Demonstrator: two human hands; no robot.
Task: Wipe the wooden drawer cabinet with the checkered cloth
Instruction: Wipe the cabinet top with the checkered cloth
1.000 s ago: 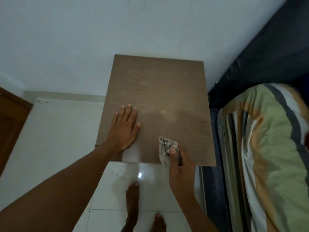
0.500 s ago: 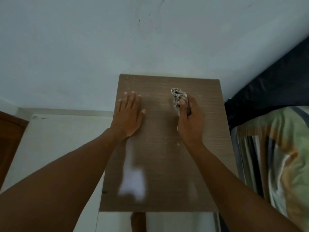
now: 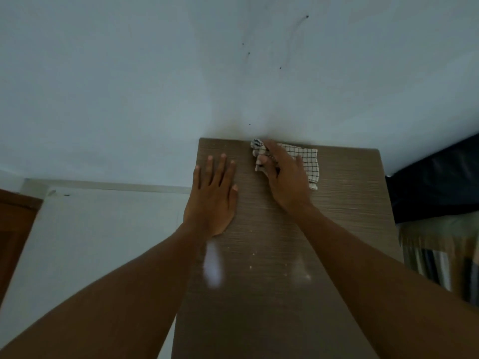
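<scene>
From the head camera, your right hand (image 3: 285, 180) is at the far edge of the wooden drawer cabinet (image 3: 337, 229), right up against the wall (image 3: 155, 86). Its grip is closed on the checkered cloth (image 3: 307, 159): the fingers curl round a bunched wad at the left end, and the rest of the cloth lies flat on the top, showing past the right side of your hand. The frame is smeared there, so the thumb seems to pinch the wad, though that is not certain.

Your left hand (image 3: 212, 198) holds nothing. It lies flat with straight fingers near the cabinet's left edge, probably bracing it.

The cloth looks thin, soft and very light, so it will fold, bunch and slide under your palm instead of holding a shape. Keep the wad in your fingers as the handle and press the flat part down with your palm, because a loose corner would likely trail or flip. The top looks hard, smooth and a little glossy, so the cloth should glide easily over it. Pale crumbs (image 3: 251, 266) lie on the near half, so by my reckoning that part is not yet wiped
</scene>
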